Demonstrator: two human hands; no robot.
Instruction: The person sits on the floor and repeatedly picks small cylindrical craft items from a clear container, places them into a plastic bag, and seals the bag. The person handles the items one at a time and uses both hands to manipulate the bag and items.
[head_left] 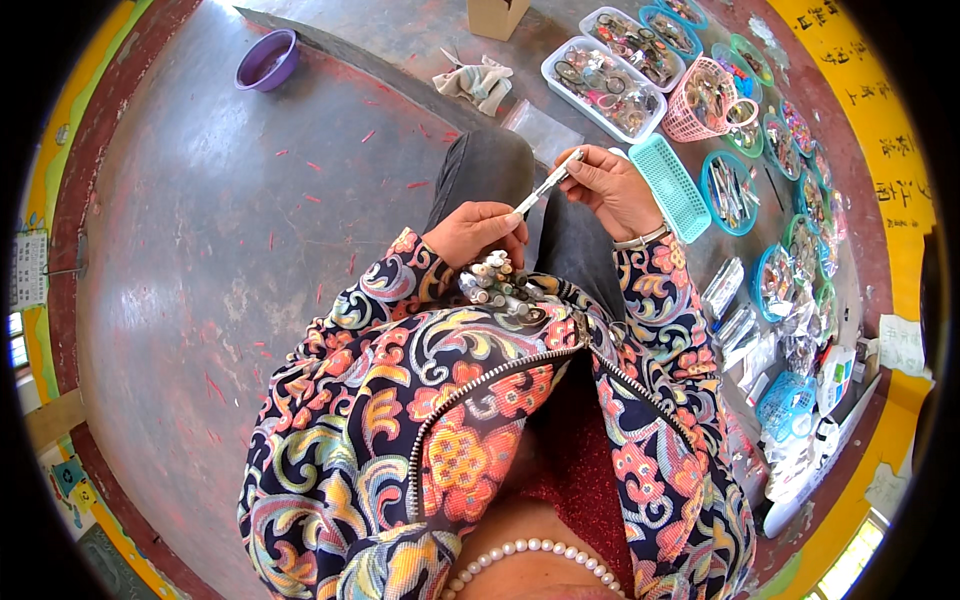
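— Silver rod (546, 184) bridges both hands over the knees?
— Yes: left hand (478, 232) pinches its lower end, right hand (612, 187) pinches the tip, steadying it above the lap's pile of small pieces (497, 284)

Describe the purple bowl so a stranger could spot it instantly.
Start from the grey floor on the person's left, away from the trays of small parts. Near its far edge sits the purple bowl, alone: the only round purple container, with nothing beside it.

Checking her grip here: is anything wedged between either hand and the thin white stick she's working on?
Nothing visible. The left hand pinches the lower end of the thin white stick and the right hand pinches its upper end, fingers directly on it, above the bundle of small pieces in her lap.
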